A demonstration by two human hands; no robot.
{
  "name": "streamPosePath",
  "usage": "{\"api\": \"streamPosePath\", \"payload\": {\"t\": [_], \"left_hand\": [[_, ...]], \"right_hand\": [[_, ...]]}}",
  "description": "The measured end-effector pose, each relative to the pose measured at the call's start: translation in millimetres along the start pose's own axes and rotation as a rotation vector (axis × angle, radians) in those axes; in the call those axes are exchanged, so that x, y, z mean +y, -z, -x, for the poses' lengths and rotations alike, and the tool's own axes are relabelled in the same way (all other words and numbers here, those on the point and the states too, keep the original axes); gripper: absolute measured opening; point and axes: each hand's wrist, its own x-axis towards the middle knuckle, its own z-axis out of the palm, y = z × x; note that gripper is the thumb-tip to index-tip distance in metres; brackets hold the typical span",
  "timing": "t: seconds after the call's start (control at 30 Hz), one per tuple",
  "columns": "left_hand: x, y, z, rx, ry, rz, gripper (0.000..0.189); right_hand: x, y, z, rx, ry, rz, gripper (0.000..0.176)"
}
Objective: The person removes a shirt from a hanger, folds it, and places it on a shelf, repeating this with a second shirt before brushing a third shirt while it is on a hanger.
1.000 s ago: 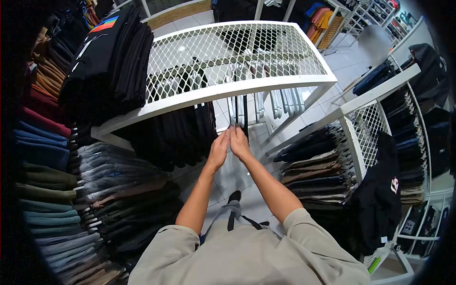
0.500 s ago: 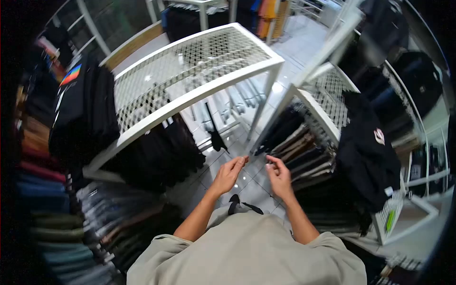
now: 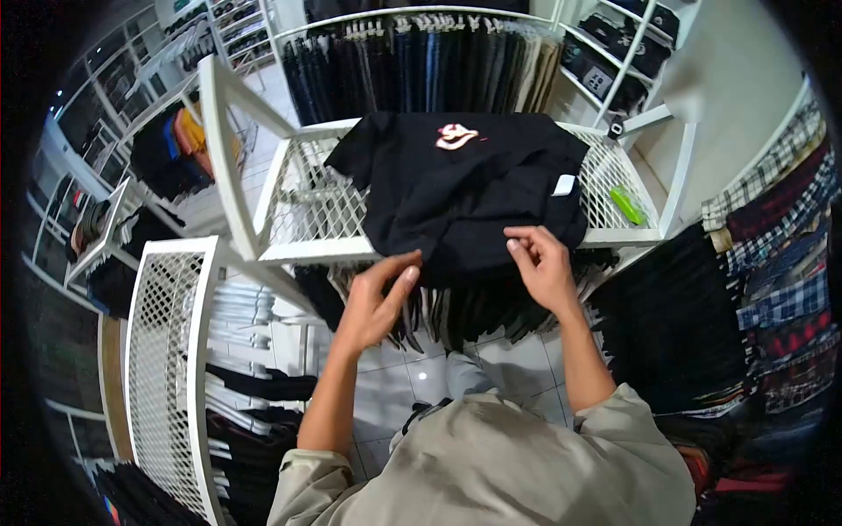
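Observation:
A black T-shirt (image 3: 478, 197) with a small red-and-white print lies loosely spread on the white mesh rack top (image 3: 303, 219), its lower edge hanging over the front bar. A white tag (image 3: 564, 185) shows on its right part. At the shirt's lower left edge is my left hand (image 3: 375, 302), thumb and fingers apart, with nothing visible in it. My right hand (image 3: 542, 266) hovers over or just touches the lower right edge, thumb and forefinger apart. Whether either hand contacts the cloth is hard to tell.
A bright green object (image 3: 627, 205) lies on the mesh to the right. Trousers (image 3: 421, 66) hang on a rail behind. Another white mesh rack (image 3: 167, 351) stands at left, with white hangers (image 3: 241, 316) beside it. Checked shirts (image 3: 776, 298) hang at right.
My view has turned right, from the long mesh rack to the one bearing the black T-shirt. My hands have spread farther apart and now reach the shirt's near edge.

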Motion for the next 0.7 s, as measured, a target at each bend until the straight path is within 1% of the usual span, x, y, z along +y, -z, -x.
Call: {"api": "streamPosePath", "payload": {"t": [0.07, 0.1, 0.13, 0.2, 0.23, 0.27, 0.33, 0.37, 0.43, 0.47, 0.5, 0.53, 0.57, 0.6, 0.67, 0.7], "left_hand": [[6.6, 1.0, -45.5, -0.004, -0.049, -0.037, 0.04], [11.3, -0.1, -68.5, 0.071, -0.124, -0.068, 0.034], [14.9, 1.5, -91.2, 0.083, -0.122, -0.063, 0.031], [26.7, 7.8, -137.2, 0.111, -0.18, -0.166, 0.03], [32.3, 15.6, -161.6, 0.029, -0.108, -0.258, 0.036], [25.3, 16.9, -189.2, 0.055, -0.168, -0.283, 0.037], [-9.7, 17.2, -249.8, 0.118, -0.218, -0.307, 0.032], [-24.5, 17.8, -274.6, 0.118, -0.213, -0.309, 0.032], [-53.7, 20.9, -317.6, 0.111, -0.112, -0.569, 0.036], [-72.5, 24.4, -335.6, 0.115, -0.106, -0.57, 0.036], [-94.2, 29.2, -351.8, 0.118, -0.106, -0.718, 0.037], [-118.3, 33.9, -366.8, 0.118, -0.104, -0.866, 0.039], [-147.0, 39.4, -382.1, 0.129, -0.059, -0.895, 0.044], [-152.3, 42.3, -388.3, 0.13, -0.053, -0.899, 0.044], [-161.6, 45.6, -401.9, 0.196, 0.143, -0.965, 0.05], [-164.2, 49.0, -408.5, 0.169, 0.274, -0.971, 0.063]], "right_hand": [[14.3, 16.6, -31.9, 0.045, 0.021, 0.056, 0.018], [23.2, 25.2, -51.8, 0.033, 0.035, 0.084, 0.018], [31.5, 33.2, -73.6, 0.022, 0.051, 0.112, 0.018], [50.5, 43.9, -120.2, -0.012, 0.051, 0.163, 0.018], [62.5, 45.8, -145.3, -0.032, 0.052, 0.203, 0.018], [76.2, 45.7, -170.0, -0.053, 0.048, 0.24, 0.019], [120.1, 38.3, -219.6, -0.08, 0.017, 0.276, 0.018], [137.1, 35.0, -241.9, -0.087, 0.003, 0.313, 0.018], [181.6, 28.2, -281.0, -0.098, 0.003, 0.385, 0.018], [200.0, 24.7, -297.0, -0.091, -0.002, 0.396, 0.019], [210.6, 22.7, -311.6, -0.1, 0.004, 0.395, 0.019], [219.6, 20.8, -323.5, -0.081, 0.029, 0.55, 0.023], [227.0, 17.5, -333.6, -0.06, 0.053, 0.702, 0.027], [230.0, 14.5, -342.4, -0.064, 0.055, 0.697, 0.027], [234.7, 11.8, -359.5, -0.156, -0.148, 0.844, 0.038], [232.1, 15.4, -371.9, -0.339, -0.319, 0.872, 0.055]]}}
